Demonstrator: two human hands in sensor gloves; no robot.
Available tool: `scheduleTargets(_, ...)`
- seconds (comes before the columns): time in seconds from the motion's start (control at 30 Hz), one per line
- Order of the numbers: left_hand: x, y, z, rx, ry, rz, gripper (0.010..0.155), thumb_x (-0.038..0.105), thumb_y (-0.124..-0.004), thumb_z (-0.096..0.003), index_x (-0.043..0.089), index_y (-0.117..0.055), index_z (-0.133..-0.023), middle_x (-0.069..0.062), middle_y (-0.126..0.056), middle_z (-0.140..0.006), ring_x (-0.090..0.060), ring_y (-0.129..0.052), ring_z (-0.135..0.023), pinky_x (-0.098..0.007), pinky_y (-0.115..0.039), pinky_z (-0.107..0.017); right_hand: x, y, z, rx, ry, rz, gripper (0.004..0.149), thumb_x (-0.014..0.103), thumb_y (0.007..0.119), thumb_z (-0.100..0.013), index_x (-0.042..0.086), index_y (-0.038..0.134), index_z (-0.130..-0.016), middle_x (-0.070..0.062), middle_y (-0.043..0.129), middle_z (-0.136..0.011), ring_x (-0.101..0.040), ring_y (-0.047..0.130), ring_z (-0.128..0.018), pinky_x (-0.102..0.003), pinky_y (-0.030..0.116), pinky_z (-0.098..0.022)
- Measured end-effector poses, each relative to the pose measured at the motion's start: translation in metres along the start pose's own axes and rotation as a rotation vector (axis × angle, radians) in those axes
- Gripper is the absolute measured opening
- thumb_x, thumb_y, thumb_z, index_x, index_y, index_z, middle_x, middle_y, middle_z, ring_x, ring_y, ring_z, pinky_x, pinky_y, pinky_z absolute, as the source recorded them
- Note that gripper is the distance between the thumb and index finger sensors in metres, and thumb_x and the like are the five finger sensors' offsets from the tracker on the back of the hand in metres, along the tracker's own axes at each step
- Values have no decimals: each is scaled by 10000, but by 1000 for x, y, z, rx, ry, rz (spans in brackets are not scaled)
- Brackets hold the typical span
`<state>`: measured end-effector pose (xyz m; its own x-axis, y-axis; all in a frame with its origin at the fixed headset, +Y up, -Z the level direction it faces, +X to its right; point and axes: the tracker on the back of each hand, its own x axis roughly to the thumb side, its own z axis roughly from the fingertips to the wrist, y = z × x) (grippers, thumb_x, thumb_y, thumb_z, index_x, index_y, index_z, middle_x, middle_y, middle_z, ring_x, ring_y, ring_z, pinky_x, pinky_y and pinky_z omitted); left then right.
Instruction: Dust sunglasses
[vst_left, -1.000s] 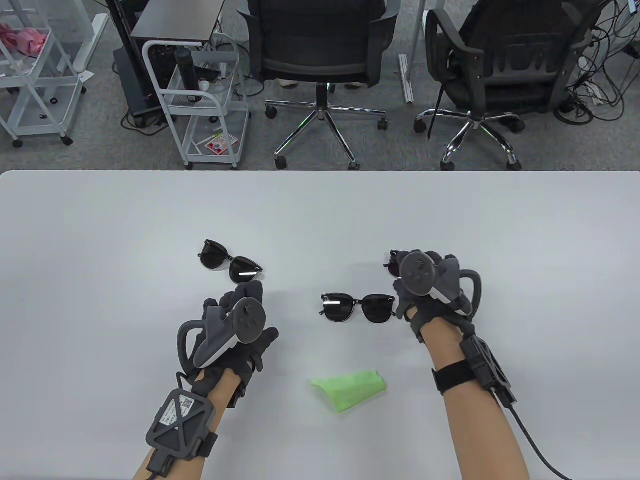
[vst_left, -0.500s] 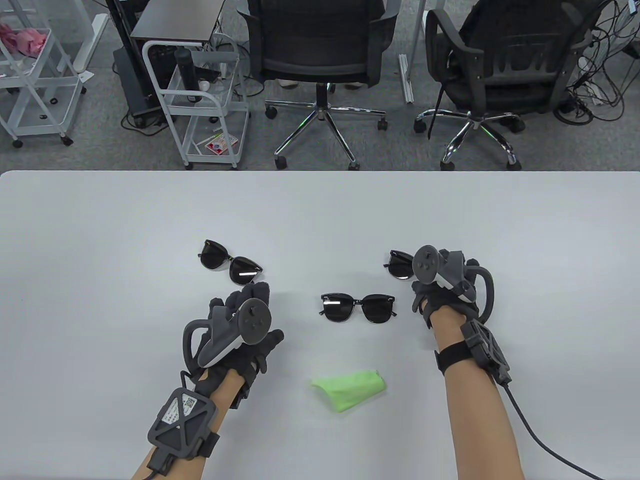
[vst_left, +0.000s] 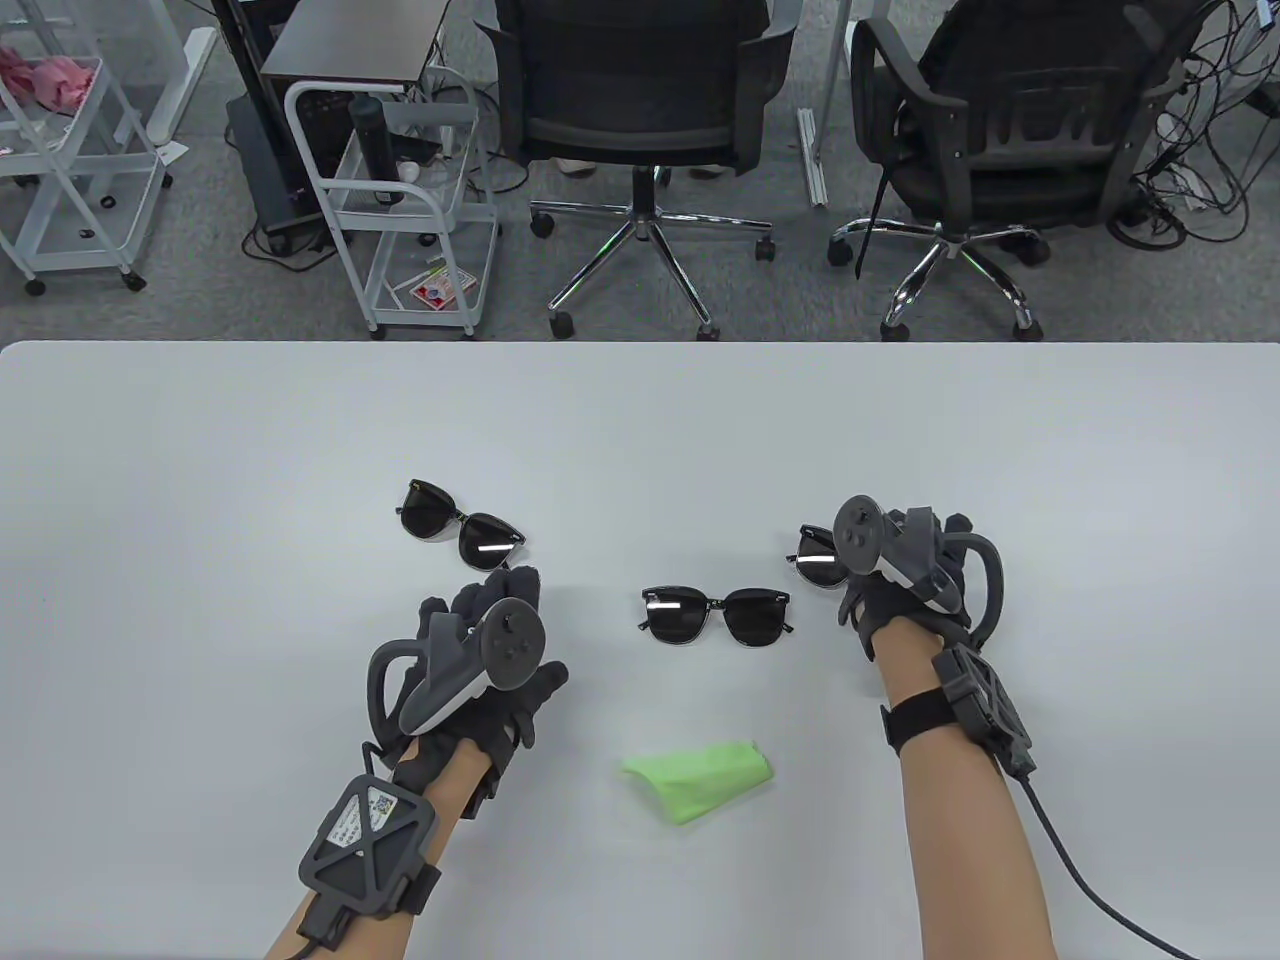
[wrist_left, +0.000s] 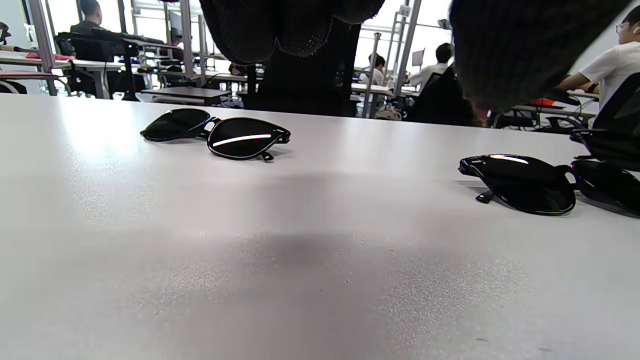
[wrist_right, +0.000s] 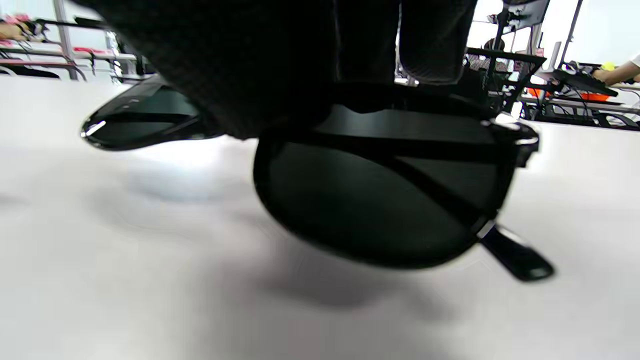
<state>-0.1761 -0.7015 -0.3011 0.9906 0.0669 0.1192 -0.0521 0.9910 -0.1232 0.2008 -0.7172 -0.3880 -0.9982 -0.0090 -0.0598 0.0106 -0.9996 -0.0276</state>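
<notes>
The right hand (vst_left: 905, 570) has its fingers curled over one pair of sunglasses (vst_left: 818, 558), gripping it by the frame; in the right wrist view a fingertip (wrist_right: 430, 45) sits on the top edge and the dark lens hangs clear of the worktop (vst_left: 640, 420) with a shadow beneath it. The left hand (vst_left: 480, 650) holds nothing, its fingers loosely spread and hanging just above the surface. I count three pairs of sunglasses in all: the held one, a middle pair (vst_left: 716, 615) lying flat just left of the right hand, and a far pair (vst_left: 461, 525) lying beyond the left hand's fingertips, further left of the middle pair. One green cloth (vst_left: 700, 777) lies crumpled on the near side of the middle pair, between the two forearms and touched by neither hand.
</notes>
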Motion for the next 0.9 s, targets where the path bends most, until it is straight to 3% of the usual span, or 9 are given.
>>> scheduleTargets(0.2, 9, 5, 4, 30, -57, 17, 939, 654, -801, -332, 306, -374, -1093, 28, -480, -1160, -306, -612, -1088, -600, -450, -756, 34, -52, 40, -39, -164, -86, 428, 349, 942, -389, 113, 931, -747, -164, 869, -930, -484, 801, -865, -702, 514, -619)
scheduleTargets(0.37, 31, 13, 12, 105, -198, 50, 954, 655, -816, -319, 351, -338, -1087, 83, -448, -1170, -272, -569, -1115, -593, -430, -778, 81, -73, 75, -13, -306, -103, 430, 362, 936, -398, 102, 926, -739, -160, 879, -918, -478, 830, -845, -698, 535, -616)
scheduleTargets(0.57, 68, 18, 28, 201, -359, -51, 1018, 661, -863, -277, 422, -265, -1064, 164, -329, -1184, -244, -499, -1147, -577, -429, -802, 129, -68, 94, 66, -411, -256, 431, 363, 926, -408, 94, 913, -744, -170, 867, -920, -469, 840, -840, -695, 547, -614)
scheduleTargets(0.73, 79, 16, 30, 243, -350, -198, 959, 619, -918, -265, 414, -423, -1061, 165, -542, -1142, -203, -636, -1105, -565, -484, -793, 144, -54, 103, 78, -455, -358, 434, 363, 923, -411, 83, 910, -742, -174, 864, -915, -471, 839, -836, -691, 558, -613)
scheduleTargets(0.9, 79, 16, 31, 296, -340, -237, 889, 613, -942, -252, 434, -557, -1033, 166, -666, -1075, -166, -763, -1035, -549, -535, -786, 144, -55, 111, 34, -467, -391, 437, 358, 930, -408, 80, 907, -744, -172, 862, -915, -460, 843, -838, -692, 561, -613)
